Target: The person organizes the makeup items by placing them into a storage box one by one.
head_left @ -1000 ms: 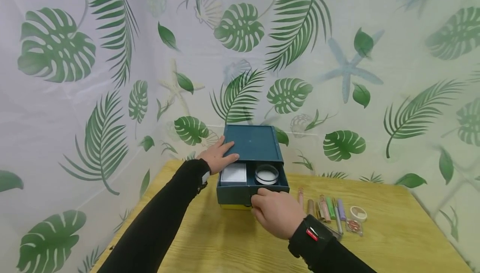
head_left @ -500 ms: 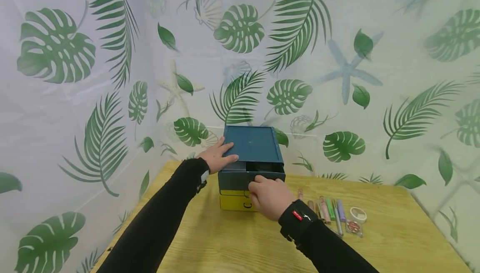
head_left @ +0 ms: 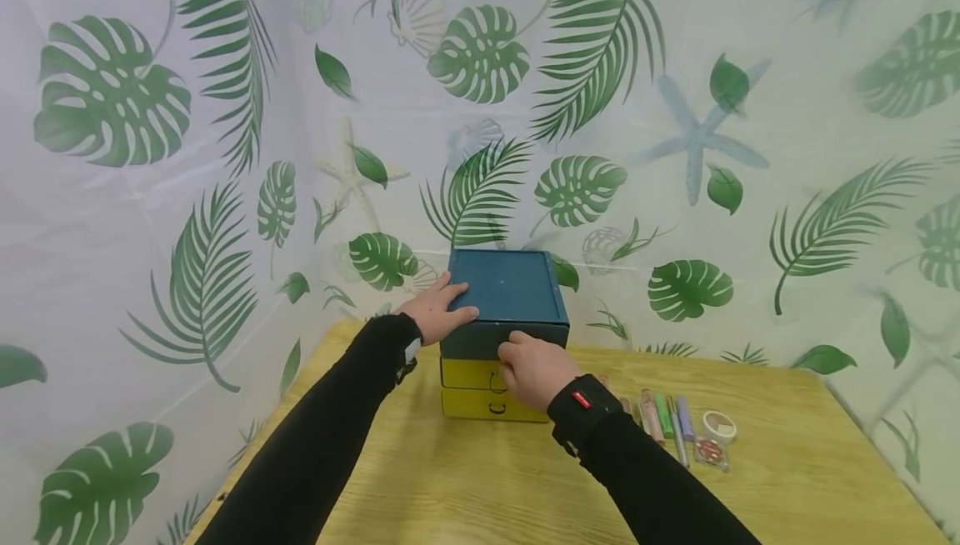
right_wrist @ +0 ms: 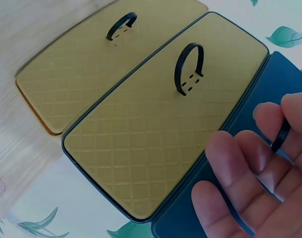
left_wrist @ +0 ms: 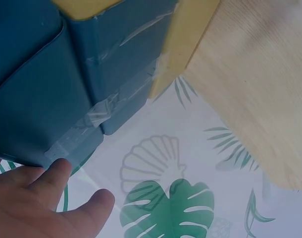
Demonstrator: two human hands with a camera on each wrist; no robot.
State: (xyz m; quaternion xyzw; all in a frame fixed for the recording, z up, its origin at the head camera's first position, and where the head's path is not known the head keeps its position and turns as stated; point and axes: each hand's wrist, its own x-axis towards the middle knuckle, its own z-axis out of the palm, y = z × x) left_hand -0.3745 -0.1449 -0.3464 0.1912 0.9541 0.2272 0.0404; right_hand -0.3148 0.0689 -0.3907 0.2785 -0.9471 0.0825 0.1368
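The right-hand grip (head_left: 534,370) pinches the loop (right_wrist: 281,135) of the blue drawer (head_left: 472,339), now flush after gaping a second ago. The left hand (head_left: 437,312) lies spread on the box (head_left: 506,285) on the counter (head_left: 450,487); closing looks complete

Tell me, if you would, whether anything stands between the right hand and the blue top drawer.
Nothing visible does: the right hand pinches the black loop on the blue top drawer, and no other object shows between them.
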